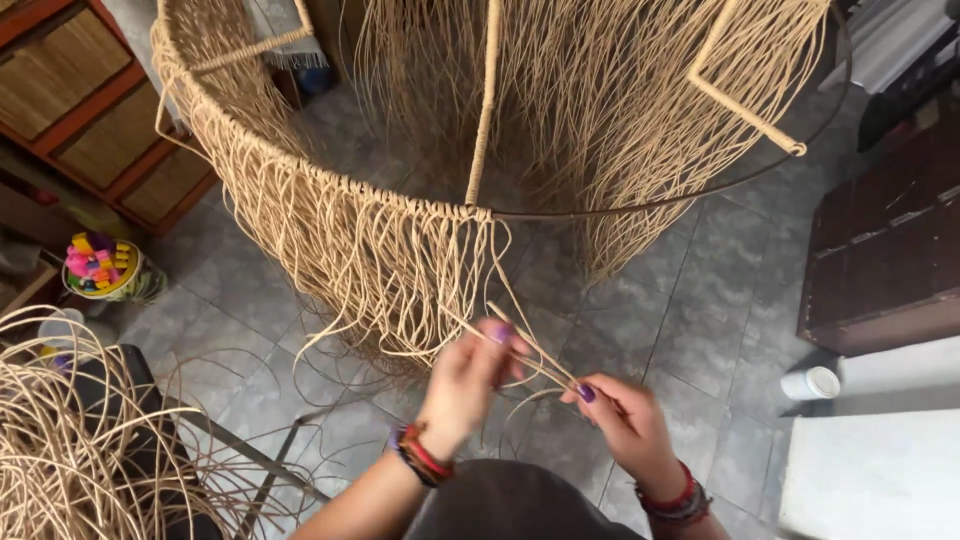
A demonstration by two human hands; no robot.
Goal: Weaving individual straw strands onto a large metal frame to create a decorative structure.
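Nearest me, my left hand [465,385] and right hand [628,420] each pinch narrow on the same tan rattan strands [530,355], stretched taut between them. The strands run up toward twelve o'clock, tied onto the metal hoop frame [640,205]. At nine o'clock lies a loose rattan bundle [60,450].

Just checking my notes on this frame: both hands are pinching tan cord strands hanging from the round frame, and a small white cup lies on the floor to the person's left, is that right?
Not quite. In the head view both the left hand and right hand do pinch the cord strands hanging from the round frame, but the white cup lies on the floor to the person's right.
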